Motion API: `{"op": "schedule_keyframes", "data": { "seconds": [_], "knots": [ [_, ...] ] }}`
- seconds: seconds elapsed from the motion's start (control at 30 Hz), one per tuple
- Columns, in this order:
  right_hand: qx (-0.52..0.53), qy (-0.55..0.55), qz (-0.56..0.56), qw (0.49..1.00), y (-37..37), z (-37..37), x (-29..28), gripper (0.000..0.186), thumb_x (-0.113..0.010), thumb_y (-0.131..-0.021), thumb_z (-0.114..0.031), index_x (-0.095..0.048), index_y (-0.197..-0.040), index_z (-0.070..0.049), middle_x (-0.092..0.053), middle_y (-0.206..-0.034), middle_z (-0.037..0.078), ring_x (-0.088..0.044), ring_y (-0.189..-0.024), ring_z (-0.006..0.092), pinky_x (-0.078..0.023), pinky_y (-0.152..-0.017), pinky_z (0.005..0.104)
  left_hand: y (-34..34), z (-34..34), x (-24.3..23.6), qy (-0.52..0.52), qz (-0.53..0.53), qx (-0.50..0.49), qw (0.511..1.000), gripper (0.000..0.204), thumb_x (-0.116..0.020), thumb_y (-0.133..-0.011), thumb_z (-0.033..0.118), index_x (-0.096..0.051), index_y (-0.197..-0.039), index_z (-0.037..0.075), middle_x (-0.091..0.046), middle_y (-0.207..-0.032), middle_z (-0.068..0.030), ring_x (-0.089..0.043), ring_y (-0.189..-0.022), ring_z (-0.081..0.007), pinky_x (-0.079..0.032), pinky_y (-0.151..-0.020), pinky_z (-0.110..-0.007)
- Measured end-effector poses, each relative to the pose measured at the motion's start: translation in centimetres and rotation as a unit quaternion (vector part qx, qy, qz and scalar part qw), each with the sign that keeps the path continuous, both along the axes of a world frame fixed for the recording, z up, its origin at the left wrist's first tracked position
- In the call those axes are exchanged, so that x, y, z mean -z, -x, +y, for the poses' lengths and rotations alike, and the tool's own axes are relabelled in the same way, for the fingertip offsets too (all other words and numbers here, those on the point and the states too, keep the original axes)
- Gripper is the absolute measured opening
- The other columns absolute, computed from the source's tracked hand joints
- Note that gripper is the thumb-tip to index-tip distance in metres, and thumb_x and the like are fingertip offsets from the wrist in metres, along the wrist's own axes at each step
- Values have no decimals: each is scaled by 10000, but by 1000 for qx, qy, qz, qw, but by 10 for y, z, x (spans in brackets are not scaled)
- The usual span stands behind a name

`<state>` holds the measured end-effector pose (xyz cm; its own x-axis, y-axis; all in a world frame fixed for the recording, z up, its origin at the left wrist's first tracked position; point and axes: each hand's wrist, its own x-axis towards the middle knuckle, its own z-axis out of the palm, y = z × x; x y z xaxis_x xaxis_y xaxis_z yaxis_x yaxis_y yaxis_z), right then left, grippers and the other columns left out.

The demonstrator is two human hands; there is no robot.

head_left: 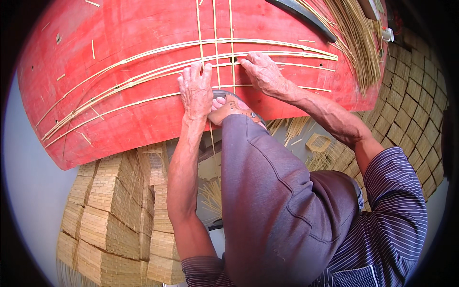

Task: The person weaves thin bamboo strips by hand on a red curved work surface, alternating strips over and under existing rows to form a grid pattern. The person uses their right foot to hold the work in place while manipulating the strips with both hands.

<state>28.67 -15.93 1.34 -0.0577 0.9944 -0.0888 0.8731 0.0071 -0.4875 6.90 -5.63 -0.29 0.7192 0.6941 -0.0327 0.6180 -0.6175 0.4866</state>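
Several long, pale bamboo strips (125, 86) lie sideways across a red board (158, 117), bowed in the wide view. Shorter upright strips (214, 24) cross them near the middle. My left hand (195, 91) rests left of this crossing, its fingers bent and closed over the lengthwise strips. Just right of the crossing, my right hand (262, 71) has its fingers curled with the tips pressed at the strips. Both sets of fingertips are partly hidden. Between my hands, my foot in a brown sandal (232, 106) stands on the board's near edge, over the lower strip.
A thick bundle of loose strips (356, 48) lies at the board's far right, beside a dark curved tool (306, 19). Woven box-like pieces (110, 215) are stacked at the lower left; many woven squares (411, 105) cover the right side. A white cup (387, 35) stands past the bundle.
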Motion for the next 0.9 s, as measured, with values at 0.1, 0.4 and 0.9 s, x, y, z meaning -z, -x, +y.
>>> {"op": "schedule_keyframes", "data": {
  "seconds": [0.1,0.4,0.9],
  "knots": [
    [-6,34,23,999,3,-6,-5,110,-564,-857,-97,-580,-934,-20,-518,-895,154,-535,-861,341,-443,-731,463,6,-7,0,29,-9,-8,1000,328,-614,-865,74,-629,-1189,121,-573,-1093,-82,-553,-1011,-289,-441,-798,-444],
    [-4,90,13,996,10,-16,-8,103,-546,-851,-110,-580,-914,-35,-525,-900,150,-535,-869,337,-436,-734,449,9,-17,3,35,-57,-23,998,330,-621,-823,40,-621,-1148,95,-557,-1049,-100,-548,-984,-289,-440,-800,-437],
    [-6,119,-3,993,12,-16,-16,86,-552,-845,-90,-582,-900,-31,-539,-909,156,-545,-876,343,-454,-756,465,12,-20,7,39,-84,-32,995,310,-638,-804,27,-628,-1110,81,-550,-1017,-95,-545,-969,-292,-438,-795,-439]
  ]
}}
